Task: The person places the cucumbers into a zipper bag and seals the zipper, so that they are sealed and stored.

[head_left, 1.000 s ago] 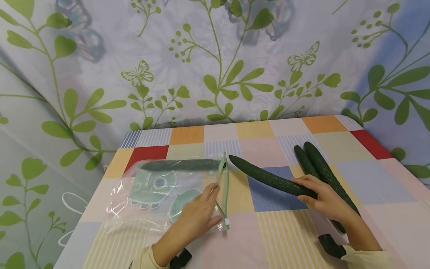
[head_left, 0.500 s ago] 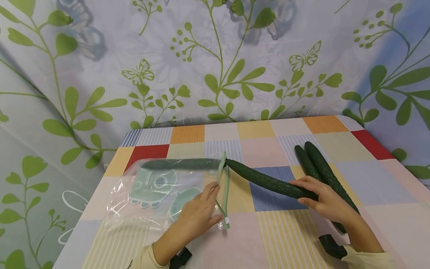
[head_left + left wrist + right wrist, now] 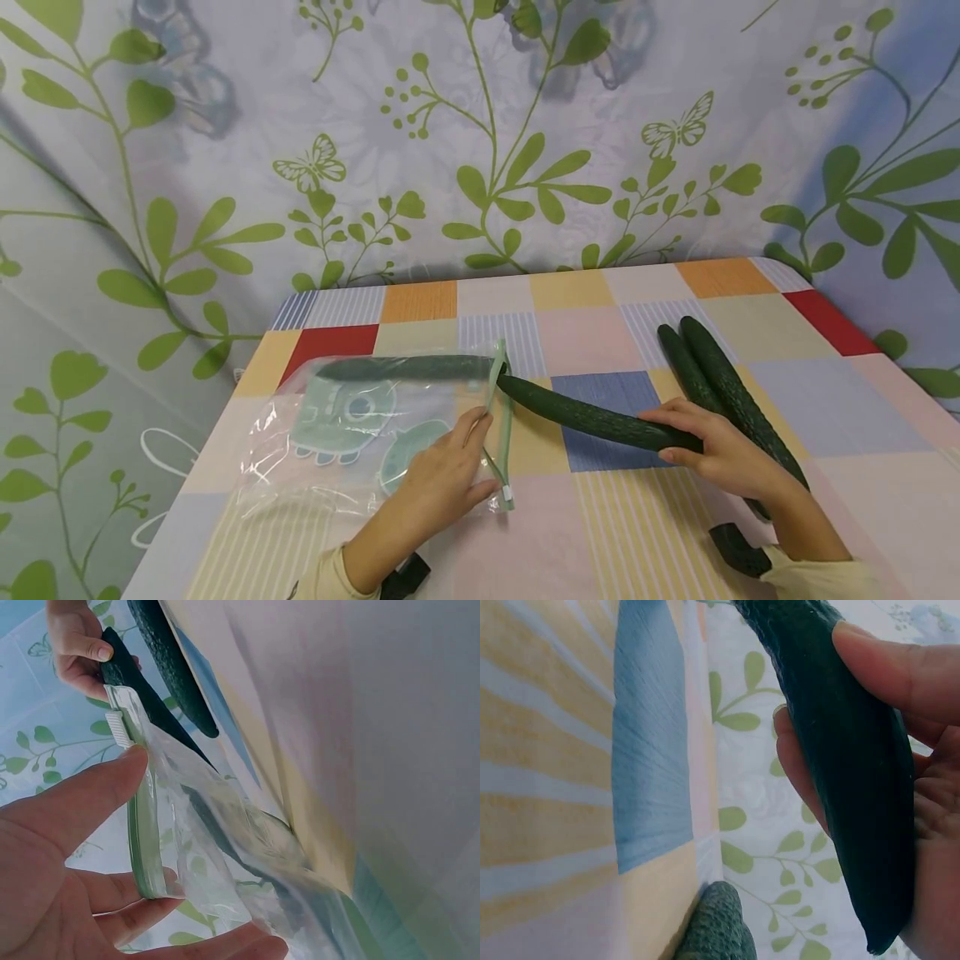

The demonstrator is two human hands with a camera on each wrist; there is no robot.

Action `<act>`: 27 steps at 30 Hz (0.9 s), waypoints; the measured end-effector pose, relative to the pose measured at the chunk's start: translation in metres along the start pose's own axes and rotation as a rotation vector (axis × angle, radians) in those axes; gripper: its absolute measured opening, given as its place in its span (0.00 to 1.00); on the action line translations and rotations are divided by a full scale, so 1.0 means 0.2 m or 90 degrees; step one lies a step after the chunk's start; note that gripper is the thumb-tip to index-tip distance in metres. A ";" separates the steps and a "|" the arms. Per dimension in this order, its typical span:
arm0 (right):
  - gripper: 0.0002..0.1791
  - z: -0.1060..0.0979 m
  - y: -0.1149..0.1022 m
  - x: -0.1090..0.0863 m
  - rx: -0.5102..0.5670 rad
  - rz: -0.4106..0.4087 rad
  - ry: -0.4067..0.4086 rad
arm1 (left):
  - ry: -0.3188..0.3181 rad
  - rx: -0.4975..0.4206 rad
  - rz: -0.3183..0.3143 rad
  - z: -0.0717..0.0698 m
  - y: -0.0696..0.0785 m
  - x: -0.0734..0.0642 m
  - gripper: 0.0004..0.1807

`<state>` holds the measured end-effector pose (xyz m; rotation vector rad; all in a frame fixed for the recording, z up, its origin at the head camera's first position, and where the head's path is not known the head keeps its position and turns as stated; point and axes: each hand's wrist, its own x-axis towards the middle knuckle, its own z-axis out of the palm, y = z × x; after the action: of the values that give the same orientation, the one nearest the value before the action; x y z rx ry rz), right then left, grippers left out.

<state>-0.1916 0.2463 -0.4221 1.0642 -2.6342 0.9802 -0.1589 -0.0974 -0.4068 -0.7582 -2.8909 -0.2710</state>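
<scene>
My right hand [image 3: 723,446] grips a dark green cucumber [image 3: 592,414] near its right end, thumb on one side and fingers on the other. The cucumber's far tip is at the green-edged mouth of a clear zip bag [image 3: 330,492]. My left hand [image 3: 438,471] holds that mouth by its rim, and in the left wrist view the thumb [image 3: 105,795] lies against the rim by the white slider [image 3: 118,729]. Another cucumber [image 3: 405,367] lies inside the bag along its far side.
Two more cucumbers, a longer one [image 3: 738,400] and one beside it [image 3: 682,358], lie side by side right of centre, partly behind my right hand. A patchwork cloth [image 3: 630,517] covers the table. Leaf-patterned fabric [image 3: 420,167] hangs behind it.
The right hand has moved the cucumber slightly left and its tip lower, from just right of the bag's mouth to its green rim. The left hand and bag have stayed nearly still.
</scene>
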 end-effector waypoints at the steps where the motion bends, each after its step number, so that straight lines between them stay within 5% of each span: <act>1: 0.26 0.01 0.00 0.01 0.000 -0.005 0.000 | -0.001 0.001 0.000 0.00 0.00 0.00 0.40; 14: 0.23 0.06 0.03 0.16 0.052 -0.074 -0.042 | -0.006 -0.004 -0.012 0.00 0.00 0.00 0.41; 27: 0.23 0.17 0.02 0.44 0.091 -0.009 -0.102 | -0.025 0.016 -0.017 -0.03 -0.03 0.00 0.41</act>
<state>-0.2546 0.1764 -0.4206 1.2404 -2.7109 1.1406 -0.1601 -0.1035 -0.4019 -0.7307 -2.9377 -0.2253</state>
